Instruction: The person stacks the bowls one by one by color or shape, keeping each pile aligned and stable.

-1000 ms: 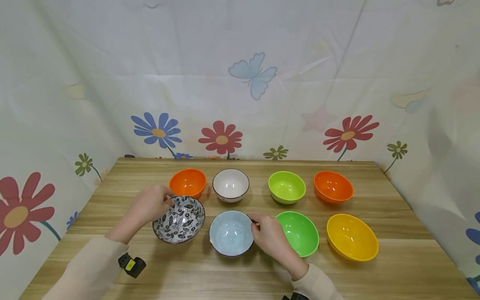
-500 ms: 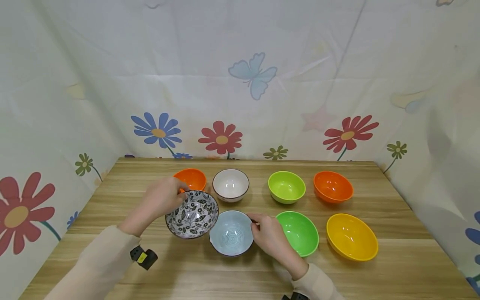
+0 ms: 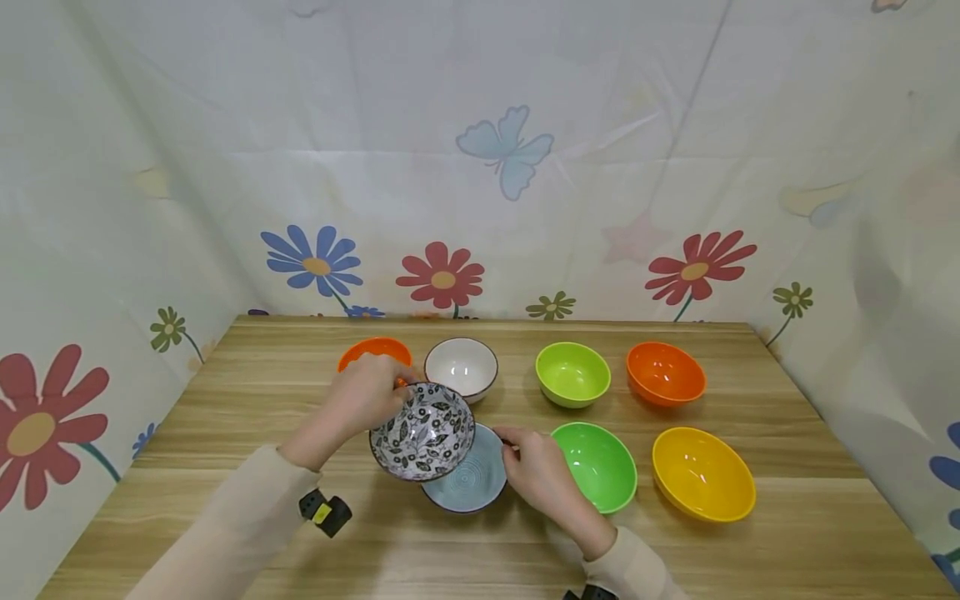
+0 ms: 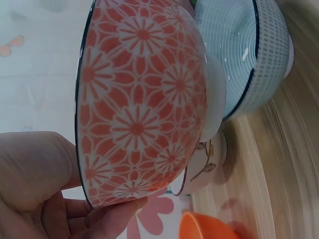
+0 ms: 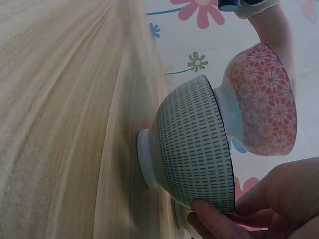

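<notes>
My left hand (image 3: 369, 393) pinches the rim of a patterned bowl (image 3: 422, 433), thumb on one side and fingers on the other. Inside, this bowl is white with black leaves and flowers; its outside is red with white blossoms (image 4: 139, 99). It is held up, overlapping the left part of a light-blue bowl (image 3: 476, 482) in the head view. With its right hand's fingers curled at the rim, the person's right hand (image 3: 543, 471) grips that blue bowl at its right side. Green dashes cover the blue bowl's outer wall (image 5: 192, 144), and its foot is down at the tabletop.
Behind stand an orange bowl (image 3: 378, 348), partly hidden by the left hand, and a white bowl (image 3: 461, 367). To the right are a lime bowl (image 3: 573, 375), another orange bowl (image 3: 666, 374), a green bowl (image 3: 600, 468) and a yellow bowl (image 3: 703, 475), all on the wooden table (image 3: 810, 517).
The left hand has carried the patterned bowl rightward, from beside the blue bowl to partly over it. The right hand and blue bowl have stayed in place.
</notes>
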`<state>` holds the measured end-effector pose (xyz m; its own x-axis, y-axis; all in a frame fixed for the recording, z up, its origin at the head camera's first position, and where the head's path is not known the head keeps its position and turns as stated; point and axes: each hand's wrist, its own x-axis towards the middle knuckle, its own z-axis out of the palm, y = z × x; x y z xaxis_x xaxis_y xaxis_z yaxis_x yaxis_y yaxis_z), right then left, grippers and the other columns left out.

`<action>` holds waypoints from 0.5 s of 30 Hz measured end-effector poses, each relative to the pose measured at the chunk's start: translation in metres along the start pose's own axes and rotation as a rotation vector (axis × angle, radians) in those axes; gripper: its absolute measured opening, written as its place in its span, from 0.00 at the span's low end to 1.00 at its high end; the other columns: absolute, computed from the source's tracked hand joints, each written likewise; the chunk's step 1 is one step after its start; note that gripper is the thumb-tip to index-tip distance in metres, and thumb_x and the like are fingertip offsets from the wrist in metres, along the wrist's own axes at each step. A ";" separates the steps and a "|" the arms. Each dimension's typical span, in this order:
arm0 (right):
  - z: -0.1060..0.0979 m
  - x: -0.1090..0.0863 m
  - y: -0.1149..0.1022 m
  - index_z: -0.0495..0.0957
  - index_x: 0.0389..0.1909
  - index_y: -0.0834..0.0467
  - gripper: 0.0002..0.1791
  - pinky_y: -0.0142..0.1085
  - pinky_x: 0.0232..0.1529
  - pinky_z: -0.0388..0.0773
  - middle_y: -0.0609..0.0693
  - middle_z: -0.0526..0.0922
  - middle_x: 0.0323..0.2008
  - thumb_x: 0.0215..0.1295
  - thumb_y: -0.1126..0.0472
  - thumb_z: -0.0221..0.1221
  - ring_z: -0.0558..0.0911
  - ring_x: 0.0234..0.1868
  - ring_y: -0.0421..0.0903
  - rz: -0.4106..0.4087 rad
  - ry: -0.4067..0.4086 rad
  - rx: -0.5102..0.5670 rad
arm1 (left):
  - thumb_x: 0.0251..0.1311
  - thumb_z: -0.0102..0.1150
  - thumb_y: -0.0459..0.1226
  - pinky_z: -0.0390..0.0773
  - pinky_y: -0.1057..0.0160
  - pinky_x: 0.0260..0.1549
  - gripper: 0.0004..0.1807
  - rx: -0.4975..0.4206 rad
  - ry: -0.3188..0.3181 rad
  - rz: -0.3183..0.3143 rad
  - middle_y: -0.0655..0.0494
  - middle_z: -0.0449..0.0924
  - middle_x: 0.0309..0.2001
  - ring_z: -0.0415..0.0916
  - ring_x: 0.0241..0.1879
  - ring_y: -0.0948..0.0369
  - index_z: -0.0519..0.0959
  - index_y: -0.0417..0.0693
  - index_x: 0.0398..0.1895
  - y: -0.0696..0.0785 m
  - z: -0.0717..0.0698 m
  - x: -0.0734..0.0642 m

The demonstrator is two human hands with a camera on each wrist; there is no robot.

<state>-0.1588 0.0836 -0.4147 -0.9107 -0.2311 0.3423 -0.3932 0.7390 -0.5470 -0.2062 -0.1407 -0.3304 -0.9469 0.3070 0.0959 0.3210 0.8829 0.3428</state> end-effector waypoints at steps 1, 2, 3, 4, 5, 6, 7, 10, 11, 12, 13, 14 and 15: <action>0.000 0.000 0.000 0.82 0.40 0.64 0.14 0.36 0.28 0.80 0.55 0.85 0.34 0.52 0.74 0.56 0.83 0.33 0.45 0.003 0.004 -0.001 | 0.53 0.60 0.34 0.66 0.68 0.15 0.09 -0.012 -0.003 -0.002 0.55 0.83 0.32 0.69 0.19 0.60 0.85 0.47 0.37 0.002 0.001 0.001; 0.000 0.000 -0.001 0.82 0.40 0.64 0.14 0.37 0.29 0.80 0.56 0.85 0.34 0.52 0.74 0.55 0.83 0.33 0.46 0.002 0.009 -0.003 | 0.53 0.60 0.34 0.63 0.69 0.14 0.09 -0.020 -0.006 -0.004 0.55 0.83 0.32 0.68 0.19 0.60 0.85 0.47 0.37 0.004 0.003 0.001; -0.001 0.000 -0.001 0.83 0.40 0.64 0.14 0.38 0.29 0.80 0.56 0.85 0.35 0.52 0.74 0.55 0.83 0.34 0.46 0.002 0.011 -0.005 | 0.53 0.59 0.33 0.62 0.69 0.13 0.09 -0.028 -0.007 -0.007 0.56 0.82 0.31 0.67 0.18 0.60 0.85 0.48 0.36 0.006 0.004 0.002; -0.001 0.000 -0.001 0.83 0.40 0.63 0.14 0.38 0.30 0.80 0.55 0.85 0.35 0.52 0.73 0.55 0.83 0.34 0.47 0.004 0.011 -0.006 | 0.53 0.59 0.34 0.63 0.69 0.14 0.09 -0.026 -0.002 -0.003 0.57 0.82 0.30 0.68 0.19 0.61 0.85 0.48 0.36 0.008 0.006 0.003; -0.001 0.000 -0.001 0.83 0.40 0.63 0.14 0.39 0.30 0.80 0.55 0.85 0.35 0.53 0.73 0.55 0.83 0.34 0.47 0.009 0.008 -0.006 | 0.53 0.59 0.33 0.64 0.69 0.15 0.08 -0.028 0.001 0.005 0.57 0.82 0.29 0.68 0.19 0.61 0.85 0.48 0.35 0.009 0.007 0.003; -0.001 0.000 -0.001 0.83 0.40 0.63 0.14 0.37 0.29 0.79 0.55 0.85 0.35 0.53 0.73 0.55 0.83 0.33 0.46 0.015 0.005 -0.006 | 0.52 0.59 0.33 0.63 0.69 0.15 0.08 -0.030 0.003 0.012 0.57 0.81 0.26 0.68 0.19 0.61 0.85 0.47 0.35 0.011 0.008 0.004; -0.001 0.000 -0.001 0.83 0.40 0.62 0.14 0.37 0.28 0.79 0.55 0.85 0.35 0.54 0.73 0.55 0.82 0.32 0.45 0.021 0.000 -0.005 | 0.52 0.59 0.33 0.64 0.69 0.15 0.08 -0.028 0.005 0.012 0.58 0.80 0.25 0.68 0.19 0.61 0.85 0.47 0.35 0.012 0.010 0.004; -0.001 0.001 -0.001 0.83 0.39 0.61 0.13 0.35 0.27 0.77 0.54 0.85 0.34 0.55 0.72 0.55 0.79 0.28 0.42 0.043 -0.012 -0.006 | 0.52 0.59 0.33 0.64 0.69 0.17 0.08 -0.028 0.003 0.020 0.58 0.79 0.23 0.68 0.20 0.61 0.85 0.47 0.35 0.016 0.013 0.006; -0.001 0.001 -0.001 0.83 0.39 0.62 0.12 0.34 0.26 0.76 0.54 0.85 0.33 0.55 0.71 0.55 0.78 0.28 0.41 0.050 -0.016 -0.006 | 0.52 0.60 0.33 0.64 0.69 0.17 0.08 -0.031 -0.002 0.018 0.58 0.78 0.23 0.68 0.20 0.61 0.85 0.47 0.35 0.017 0.014 0.006; -0.002 0.001 -0.001 0.83 0.39 0.62 0.12 0.34 0.26 0.76 0.54 0.85 0.33 0.55 0.71 0.55 0.77 0.27 0.41 0.055 -0.017 -0.006 | 0.52 0.60 0.32 0.63 0.68 0.17 0.08 -0.034 -0.006 0.015 0.58 0.77 0.22 0.67 0.20 0.61 0.85 0.47 0.35 0.017 0.015 0.006; -0.002 0.001 -0.001 0.83 0.38 0.62 0.11 0.36 0.27 0.77 0.54 0.85 0.33 0.55 0.71 0.55 0.78 0.28 0.42 0.060 -0.019 -0.008 | 0.52 0.60 0.32 0.64 0.68 0.17 0.08 -0.038 -0.009 0.009 0.58 0.78 0.23 0.68 0.20 0.61 0.85 0.47 0.35 0.018 0.017 0.007; -0.002 0.001 -0.002 0.83 0.37 0.62 0.11 0.37 0.28 0.78 0.54 0.85 0.33 0.56 0.71 0.55 0.79 0.28 0.43 0.065 -0.019 -0.010 | 0.51 0.60 0.32 0.65 0.68 0.17 0.08 -0.044 -0.011 0.005 0.58 0.77 0.22 0.68 0.20 0.61 0.85 0.47 0.34 0.018 0.018 0.008; -0.002 0.001 -0.002 0.83 0.37 0.63 0.10 0.37 0.28 0.78 0.55 0.85 0.32 0.56 0.70 0.55 0.80 0.29 0.44 0.069 -0.021 -0.012 | 0.51 0.60 0.32 0.65 0.69 0.17 0.08 -0.053 -0.017 -0.001 0.58 0.77 0.22 0.68 0.20 0.61 0.85 0.47 0.34 0.018 0.019 0.008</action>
<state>-0.1591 0.0832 -0.4120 -0.9381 -0.1922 0.2882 -0.3279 0.7612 -0.5595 -0.2074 -0.1155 -0.3416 -0.9466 0.3124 0.0802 0.3181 0.8631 0.3923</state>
